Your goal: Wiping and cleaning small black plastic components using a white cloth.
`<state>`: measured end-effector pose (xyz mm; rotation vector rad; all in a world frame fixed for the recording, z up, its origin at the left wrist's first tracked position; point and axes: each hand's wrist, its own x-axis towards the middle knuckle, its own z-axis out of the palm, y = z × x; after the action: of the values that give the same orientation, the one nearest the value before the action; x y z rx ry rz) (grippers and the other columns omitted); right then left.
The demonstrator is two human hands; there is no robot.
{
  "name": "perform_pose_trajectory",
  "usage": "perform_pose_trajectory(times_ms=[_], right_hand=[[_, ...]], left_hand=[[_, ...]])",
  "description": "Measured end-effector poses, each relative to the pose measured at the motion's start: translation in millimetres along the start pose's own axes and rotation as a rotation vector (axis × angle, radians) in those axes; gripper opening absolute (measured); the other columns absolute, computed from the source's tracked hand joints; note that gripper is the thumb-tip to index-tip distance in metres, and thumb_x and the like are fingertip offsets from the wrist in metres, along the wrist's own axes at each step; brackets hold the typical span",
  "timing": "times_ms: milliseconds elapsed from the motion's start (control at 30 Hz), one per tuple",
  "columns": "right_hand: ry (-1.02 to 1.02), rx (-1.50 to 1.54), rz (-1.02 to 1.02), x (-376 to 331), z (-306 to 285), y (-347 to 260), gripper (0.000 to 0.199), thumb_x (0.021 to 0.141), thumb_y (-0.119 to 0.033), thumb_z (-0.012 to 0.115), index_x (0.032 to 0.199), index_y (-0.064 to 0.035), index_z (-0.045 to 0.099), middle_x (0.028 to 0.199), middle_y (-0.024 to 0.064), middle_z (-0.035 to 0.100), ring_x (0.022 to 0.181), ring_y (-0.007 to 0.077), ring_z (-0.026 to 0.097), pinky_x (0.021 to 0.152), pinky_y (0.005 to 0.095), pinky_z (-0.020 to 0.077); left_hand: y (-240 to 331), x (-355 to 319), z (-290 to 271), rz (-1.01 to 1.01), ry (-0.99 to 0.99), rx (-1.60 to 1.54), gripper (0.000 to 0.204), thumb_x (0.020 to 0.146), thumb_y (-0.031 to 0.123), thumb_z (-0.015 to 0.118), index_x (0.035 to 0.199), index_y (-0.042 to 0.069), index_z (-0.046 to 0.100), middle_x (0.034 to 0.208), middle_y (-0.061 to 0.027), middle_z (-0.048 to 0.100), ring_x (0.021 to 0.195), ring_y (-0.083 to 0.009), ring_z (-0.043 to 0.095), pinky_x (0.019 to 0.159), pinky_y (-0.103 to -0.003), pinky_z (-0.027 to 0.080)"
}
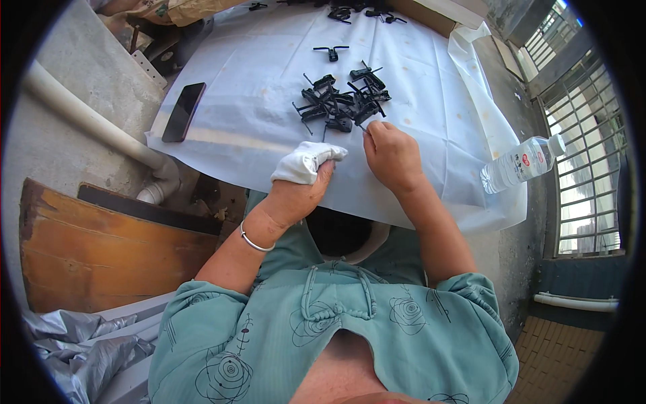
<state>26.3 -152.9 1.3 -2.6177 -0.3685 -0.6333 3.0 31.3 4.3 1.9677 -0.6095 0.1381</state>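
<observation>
My left hand is closed around a bunched white cloth above the table's near edge. To its right, my right hand is closed, its thumb and fingertips pinched at the thin rod end of a black plastic part at the near side of a pile. Its fingers partly hide that end. The pile of small black parts has thin arms and rods sticking out in several directions. One separate black part with two spread arms lies just beyond the pile.
White sheeting covers the table. A dark phone lies at the left, a clear water bottle at the right edge. More black parts and a cardboard box are at the far side. Below the near edge sits a pale-rimmed container.
</observation>
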Motion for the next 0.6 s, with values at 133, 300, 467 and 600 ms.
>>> perform_pose_trajectory(times_ms=[133, 300, 467, 600], right_hand=[[-0.012, -0.016, 0.030, -18.9, -23.3, -0.8, 0.010, 0.081, -0.011, 0.056, 0.076, -0.0044, 0.051, 0.068, 0.0120, 0.055, 0.060, 0.0332, 0.055, 0.054, 0.0408, 0.0435], [-0.007, -0.041, -0.146, -25.0, -44.1, -7.7, 0.008, 0.080, -0.009, 0.056, 0.075, -0.0044, 0.051, 0.066, 0.0101, 0.051, 0.057, 0.0300, 0.053, 0.051, 0.0392, 0.0423], [-0.138, 0.039, -0.350, -30.5, -45.3, -23.9, 0.005, 0.079, -0.008, 0.058, 0.077, -0.0053, 0.054, 0.065, 0.0083, 0.050, 0.054, 0.0268, 0.052, 0.048, 0.0368, 0.0415], [0.034, 0.458, -0.288, -29.9, -33.0, -29.7, 0.010, 0.076, -0.004, 0.064, 0.080, -0.0050, 0.055, 0.062, 0.0045, 0.053, 0.049, 0.0173, 0.050, 0.046, 0.0286, 0.0404]], left_hand=[[11.5, -4.1, 5.4, 0.253, -0.230, 0.148, 0.019, 0.079, 0.002, 0.054, 0.095, 0.005, 0.064, 0.097, -0.0118, 0.063, 0.092, -0.0288, 0.057, 0.081, -0.034, 0.046], [6.3, -4.8, 9.2, 0.241, -0.087, 0.015, 0.025, 0.083, -0.002, 0.051, 0.106, 0.002, 0.059, 0.099, -0.0119, 0.062, 0.093, -0.0191, 0.057, 0.081, -0.028, 0.044], [21.3, -2.3, 4.0, -0.052, 0.063, 0.003, 0.031, 0.085, 0.011, 0.057, 0.113, -0.002, 0.050, 0.090, -0.0109, 0.060, 0.075, -0.0147, 0.054, 0.068, -0.026, 0.045], [16.8, -3.4, 4.5, -0.250, -0.082, -0.352, 0.032, 0.085, 0.011, 0.055, 0.114, -0.001, 0.049, 0.090, -0.0078, 0.058, 0.072, -0.0107, 0.054, 0.061, -0.024, 0.047]])
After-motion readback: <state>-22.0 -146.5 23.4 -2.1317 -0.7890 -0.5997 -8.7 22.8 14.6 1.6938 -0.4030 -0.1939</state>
